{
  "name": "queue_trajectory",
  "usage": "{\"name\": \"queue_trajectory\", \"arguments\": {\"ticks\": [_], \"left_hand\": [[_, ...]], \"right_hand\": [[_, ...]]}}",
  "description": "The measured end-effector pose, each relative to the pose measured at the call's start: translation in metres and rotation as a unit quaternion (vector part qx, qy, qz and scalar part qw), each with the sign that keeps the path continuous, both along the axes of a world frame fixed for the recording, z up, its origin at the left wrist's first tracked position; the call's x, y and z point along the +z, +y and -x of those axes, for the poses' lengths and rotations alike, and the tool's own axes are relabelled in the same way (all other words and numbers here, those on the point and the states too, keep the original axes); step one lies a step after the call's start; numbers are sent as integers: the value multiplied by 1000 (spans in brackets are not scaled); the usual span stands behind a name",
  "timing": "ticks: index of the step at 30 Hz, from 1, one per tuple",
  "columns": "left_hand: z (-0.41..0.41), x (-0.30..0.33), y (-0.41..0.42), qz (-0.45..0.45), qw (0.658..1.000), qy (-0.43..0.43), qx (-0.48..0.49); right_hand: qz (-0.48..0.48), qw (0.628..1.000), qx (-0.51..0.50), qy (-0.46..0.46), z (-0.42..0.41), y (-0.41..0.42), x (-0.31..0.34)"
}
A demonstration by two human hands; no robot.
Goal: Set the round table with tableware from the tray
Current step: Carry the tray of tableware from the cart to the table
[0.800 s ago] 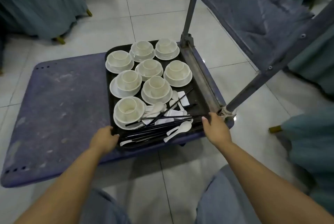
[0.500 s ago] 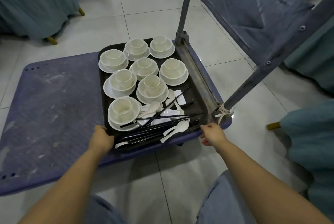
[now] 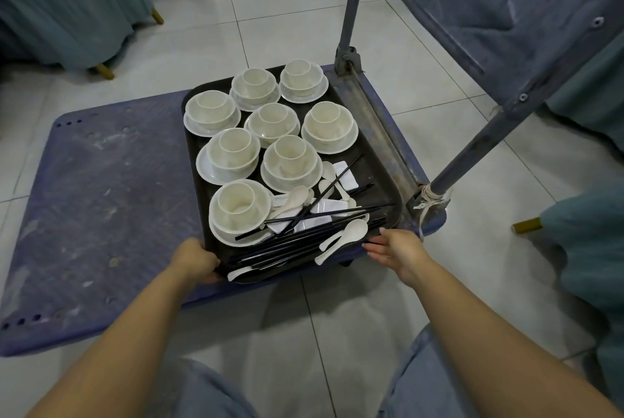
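Note:
A dark tray (image 3: 378, 174) lies on a blue platform cart (image 3: 101, 198). It carries several white cup, bowl and saucer stacks (image 3: 238, 205), white spoons (image 3: 341, 238), small white dishes (image 3: 344, 176) and black chopsticks (image 3: 304, 242). My left hand (image 3: 194, 260) grips the tray's near left corner, fingers curled under the rim. My right hand (image 3: 395, 248) is at the near right corner, with its fingers reaching under the tray's edge.
The cart's folded blue handle frame (image 3: 472, 56) rises at the right of the tray. Chairs and tables draped in teal cloth (image 3: 60, 2) stand at the back left and along the right (image 3: 587, 248). White floor tiles lie around the cart.
My right hand has dropped from the cart's corner post to the tray's near right edge. My left hand stays on the near left corner. The view has shifted slightly.

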State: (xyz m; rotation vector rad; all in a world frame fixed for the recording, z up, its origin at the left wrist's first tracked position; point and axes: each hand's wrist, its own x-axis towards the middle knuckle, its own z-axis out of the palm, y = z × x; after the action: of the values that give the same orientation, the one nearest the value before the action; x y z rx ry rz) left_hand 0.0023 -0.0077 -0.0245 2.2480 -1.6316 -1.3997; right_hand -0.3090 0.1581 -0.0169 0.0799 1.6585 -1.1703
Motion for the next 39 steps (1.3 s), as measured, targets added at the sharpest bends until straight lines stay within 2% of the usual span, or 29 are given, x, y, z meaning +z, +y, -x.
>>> {"name": "queue_trajectory", "arguments": {"ticks": [10, 16, 26, 32, 36, 39], "left_hand": [[-31, 19, 17, -143, 988, 57, 13], [-39, 15, 44, -227, 973, 37, -11], [-33, 0, 93, -266, 963, 42, 21], [-24, -4, 110, -268, 961, 61, 40], [-17, -4, 120, -273, 958, 76, 44], [-5, -4, 133, -273, 956, 97, 38]], "right_hand": [[-11, 1000, 24, -4, -7, 4, -4], [6, 999, 26, 30, -6, 0, -2], [10, 999, 23, 21, -11, -9, -5], [-34, 999, 2, 12, -3, -6, -6], [-80, 995, 52, -13, -18, 4, -1], [-70, 996, 53, 13, -27, 4, 6]]}}
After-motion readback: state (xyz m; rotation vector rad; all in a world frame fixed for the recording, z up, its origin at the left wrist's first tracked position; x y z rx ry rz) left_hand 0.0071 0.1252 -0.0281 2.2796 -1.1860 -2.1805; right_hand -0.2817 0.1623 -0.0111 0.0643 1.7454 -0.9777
